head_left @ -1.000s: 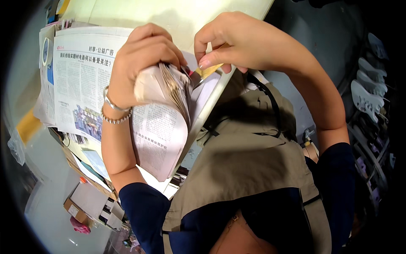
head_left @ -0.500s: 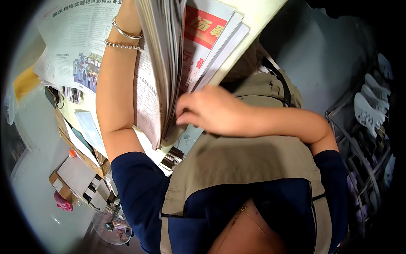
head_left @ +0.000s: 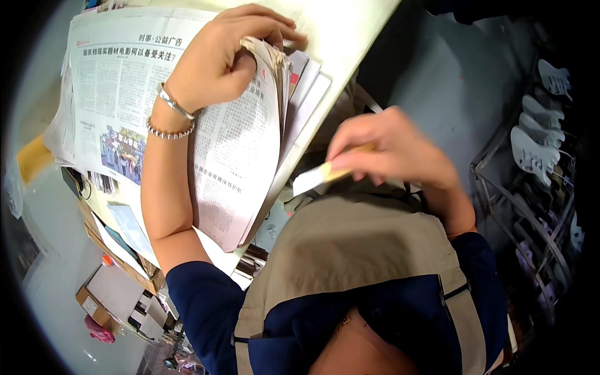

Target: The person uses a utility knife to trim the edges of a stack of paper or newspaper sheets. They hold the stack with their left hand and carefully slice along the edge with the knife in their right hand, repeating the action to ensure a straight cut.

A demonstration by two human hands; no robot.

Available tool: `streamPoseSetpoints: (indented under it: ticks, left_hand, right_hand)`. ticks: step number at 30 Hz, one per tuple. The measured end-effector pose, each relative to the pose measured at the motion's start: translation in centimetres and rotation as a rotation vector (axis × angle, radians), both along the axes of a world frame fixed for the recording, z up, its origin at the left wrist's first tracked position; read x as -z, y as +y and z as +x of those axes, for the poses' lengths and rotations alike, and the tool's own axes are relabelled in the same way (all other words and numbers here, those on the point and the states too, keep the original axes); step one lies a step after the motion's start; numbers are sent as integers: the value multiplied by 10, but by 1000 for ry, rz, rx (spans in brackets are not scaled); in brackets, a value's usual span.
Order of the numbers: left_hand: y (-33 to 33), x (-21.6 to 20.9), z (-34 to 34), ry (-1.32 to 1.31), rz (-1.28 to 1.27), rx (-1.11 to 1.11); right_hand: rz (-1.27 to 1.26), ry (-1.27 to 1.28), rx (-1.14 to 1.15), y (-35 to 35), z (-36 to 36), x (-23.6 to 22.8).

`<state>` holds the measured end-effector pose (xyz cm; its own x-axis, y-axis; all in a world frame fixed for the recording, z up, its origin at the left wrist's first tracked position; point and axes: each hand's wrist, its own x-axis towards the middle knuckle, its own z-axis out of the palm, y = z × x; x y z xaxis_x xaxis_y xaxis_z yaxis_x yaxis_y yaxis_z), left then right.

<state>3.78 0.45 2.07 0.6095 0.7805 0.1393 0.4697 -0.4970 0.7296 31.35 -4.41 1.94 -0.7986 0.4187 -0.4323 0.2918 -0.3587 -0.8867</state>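
Observation:
My left hand (head_left: 222, 59), with a silver bangle and a beaded bracelet at the wrist, grips the top edge of a bent-up stack of newspapers (head_left: 234, 156). Its thumb presses on the near face and its fingers reach over the back. To the right, over the tan apron (head_left: 350, 244), my right hand (head_left: 394, 150) pinches a small yellow-handled tool (head_left: 310, 180). The tool's flat pale end points left, toward the papers but apart from them; blur hides its exact kind. Another spread of newspaper (head_left: 119, 87) lies flat left of my forearm.
The pale table (head_left: 340, 28) has a slanting edge on its right. Pale guitar-body shapes (head_left: 534, 156) hang on a metal rack at far right. At lower left are a cardboard box (head_left: 94, 300), a pink cloth (head_left: 100, 330) and part of a fan.
My left hand has come down into view with the newspapers' top edge, and the stack leans flatter. My right hand has moved right, off the papers, and the yellow-handled tool now shows in it.

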Motion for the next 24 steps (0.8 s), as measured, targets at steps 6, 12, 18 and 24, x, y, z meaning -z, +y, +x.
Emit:
streamPoseSetpoints:
  ticks: [6, 12, 18, 24]
  left_hand:
    - [1, 0, -14, -11, 38, 52]
    - [-13, -21, 5, 35, 13, -181]
    - [-8, -22, 0, 234, 221, -11]
    - [-6, -25, -1, 211, 210, -3]
  right_hand:
    - [249, -25, 588, 34, 18, 6]
    - [321, -68, 619, 42, 5, 4]
    - [361, -32, 588, 40, -1, 0]
    - [385, -1, 582, 40, -1, -2]
